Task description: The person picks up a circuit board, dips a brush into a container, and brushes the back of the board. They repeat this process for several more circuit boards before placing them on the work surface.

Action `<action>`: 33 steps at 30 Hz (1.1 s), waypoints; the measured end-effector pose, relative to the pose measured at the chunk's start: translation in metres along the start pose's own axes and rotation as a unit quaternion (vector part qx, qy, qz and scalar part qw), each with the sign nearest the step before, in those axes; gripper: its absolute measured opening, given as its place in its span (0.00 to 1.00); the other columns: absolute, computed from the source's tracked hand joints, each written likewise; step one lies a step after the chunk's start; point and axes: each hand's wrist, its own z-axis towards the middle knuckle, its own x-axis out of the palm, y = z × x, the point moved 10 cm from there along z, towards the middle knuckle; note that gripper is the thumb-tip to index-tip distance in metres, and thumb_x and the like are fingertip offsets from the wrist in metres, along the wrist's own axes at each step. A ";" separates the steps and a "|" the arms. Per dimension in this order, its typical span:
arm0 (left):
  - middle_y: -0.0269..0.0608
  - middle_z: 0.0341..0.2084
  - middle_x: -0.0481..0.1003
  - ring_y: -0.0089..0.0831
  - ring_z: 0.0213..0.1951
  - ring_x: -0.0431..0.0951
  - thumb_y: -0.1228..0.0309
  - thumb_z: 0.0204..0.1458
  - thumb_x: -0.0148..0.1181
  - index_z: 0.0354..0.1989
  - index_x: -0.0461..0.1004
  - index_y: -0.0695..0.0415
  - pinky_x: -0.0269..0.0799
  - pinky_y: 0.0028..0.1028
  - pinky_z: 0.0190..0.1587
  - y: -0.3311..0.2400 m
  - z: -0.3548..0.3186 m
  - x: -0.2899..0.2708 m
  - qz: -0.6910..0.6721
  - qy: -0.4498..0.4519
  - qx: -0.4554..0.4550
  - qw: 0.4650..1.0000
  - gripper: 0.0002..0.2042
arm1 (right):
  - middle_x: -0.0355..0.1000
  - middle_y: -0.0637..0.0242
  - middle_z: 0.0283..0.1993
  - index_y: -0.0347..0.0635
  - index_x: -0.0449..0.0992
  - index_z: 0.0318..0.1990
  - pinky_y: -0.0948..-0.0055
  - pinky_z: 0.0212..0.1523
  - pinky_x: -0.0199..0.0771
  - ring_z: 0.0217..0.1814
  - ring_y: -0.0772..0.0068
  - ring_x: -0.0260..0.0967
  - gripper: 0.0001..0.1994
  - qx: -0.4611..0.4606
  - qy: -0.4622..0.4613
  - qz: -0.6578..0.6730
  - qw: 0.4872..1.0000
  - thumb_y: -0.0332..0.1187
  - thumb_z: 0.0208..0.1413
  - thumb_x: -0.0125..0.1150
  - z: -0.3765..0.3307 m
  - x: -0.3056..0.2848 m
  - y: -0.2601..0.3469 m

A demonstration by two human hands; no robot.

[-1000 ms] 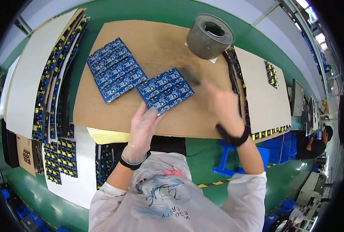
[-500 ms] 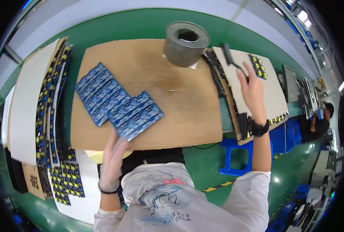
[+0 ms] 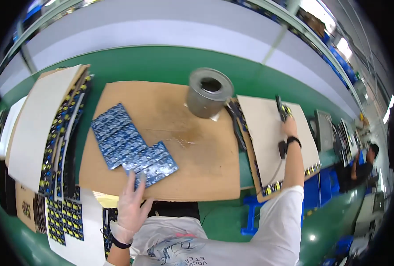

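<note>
Two blue circuit board panels lie overlapping at the left of a cardboard sheet: the farther panel [image 3: 117, 133] and the nearer panel [image 3: 156, 163]. My left hand [image 3: 132, 206], in a thin translucent glove, has its fingers spread, the tips at the near edge of the nearer panel. At the right, my right hand [image 3: 290, 127] is closed around a black brush [image 3: 279, 104], held over a pale board. A small circuit board with yellow parts [image 3: 287, 110] shows partly behind the hand and brush. The fingers around the handle are mostly hidden.
A grey metal can [image 3: 205, 104] with a round top opening stands at the cardboard's [image 3: 205, 177] far right. Board stacks [image 3: 42, 128] rise at the left. A blue stool [image 3: 250, 215] is below right. Another person [image 3: 358, 168] sits at the far right.
The view has tilted, so the bench appears lower. My left fingers have come onto the nearer panel's edge. My right hand has carried the brush to the right, beside the small yellow-parted board.
</note>
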 end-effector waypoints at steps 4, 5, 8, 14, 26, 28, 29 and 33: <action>0.63 0.60 0.54 0.57 0.54 0.63 0.71 0.42 0.63 0.61 0.59 0.60 0.62 0.41 0.54 -0.001 0.000 0.001 0.033 -0.029 0.011 0.999 0.34 | 0.72 0.41 0.37 0.31 0.71 0.36 0.52 0.41 0.71 0.42 0.43 0.70 0.14 -0.024 0.024 -0.065 0.997 0.30 0.40 0.58 -0.012 -0.008 0.019; 0.62 0.60 0.54 0.57 0.54 0.64 0.71 0.42 0.63 0.61 0.59 0.60 0.62 0.41 0.54 -0.004 0.002 0.002 0.037 -0.029 0.026 0.999 0.34 | 0.72 0.41 0.37 0.32 0.72 0.34 0.52 0.42 0.71 0.42 0.43 0.71 0.13 -0.005 0.032 -0.058 0.998 0.30 0.40 0.57 -0.013 -0.015 0.021; 0.62 0.60 0.55 0.56 0.54 0.64 0.71 0.42 0.63 0.61 0.59 0.60 0.62 0.42 0.54 -0.005 0.005 0.001 0.050 -0.042 0.032 0.997 0.34 | 0.72 0.41 0.35 0.31 0.72 0.31 0.55 0.37 0.74 0.37 0.49 0.73 0.12 -0.004 0.015 -0.026 1.000 0.31 0.39 0.58 -0.022 -0.068 0.050; 0.60 0.59 0.57 0.56 0.55 0.64 0.69 0.44 0.62 0.61 0.59 0.61 0.63 0.40 0.54 -0.009 0.003 -0.011 0.000 -0.075 0.024 0.997 0.32 | 0.60 0.71 0.22 0.38 0.65 0.31 0.72 0.21 0.69 0.23 0.78 0.64 0.09 0.108 0.129 0.551 0.818 0.32 0.45 0.57 -0.113 -0.133 0.105; 0.46 0.57 0.64 0.32 0.57 0.67 0.65 0.62 0.43 0.61 0.56 0.65 0.62 0.32 0.59 -0.069 0.001 0.108 -0.836 0.222 -0.193 0.462 0.22 | 0.57 0.75 0.17 0.41 0.65 0.25 0.82 0.16 0.48 0.17 0.85 0.53 0.12 -0.041 0.605 0.413 0.679 0.38 0.51 0.58 -0.254 -0.100 0.339; 0.42 0.55 0.66 0.30 0.54 0.70 0.64 0.61 0.45 0.60 0.57 0.63 0.63 0.31 0.58 -0.066 0.005 0.105 -0.841 0.178 -0.203 0.469 0.22 | 0.59 0.74 0.18 0.40 0.66 0.26 0.81 0.15 0.49 0.17 0.86 0.54 0.17 -0.074 0.541 0.360 0.756 0.44 0.56 0.57 -0.222 -0.083 0.331; 0.40 0.54 0.67 0.30 0.52 0.71 0.64 0.60 0.46 0.60 0.57 0.62 0.64 0.31 0.57 -0.065 0.009 0.103 -0.843 0.156 -0.203 0.473 0.22 | 0.61 0.72 0.18 0.40 0.67 0.27 0.77 0.15 0.53 0.17 0.83 0.58 0.17 -0.116 0.437 0.326 0.830 0.45 0.57 0.56 -0.185 -0.080 0.319; 0.40 0.54 0.67 0.31 0.53 0.71 0.66 0.60 0.45 0.60 0.57 0.62 0.63 0.31 0.58 -0.053 0.022 0.107 -0.876 0.156 -0.164 0.426 0.21 | 0.69 0.60 0.22 0.38 0.67 0.31 0.61 0.24 0.65 0.28 0.56 0.72 0.14 -0.296 -0.002 0.174 0.939 0.41 0.58 0.53 -0.099 -0.166 0.346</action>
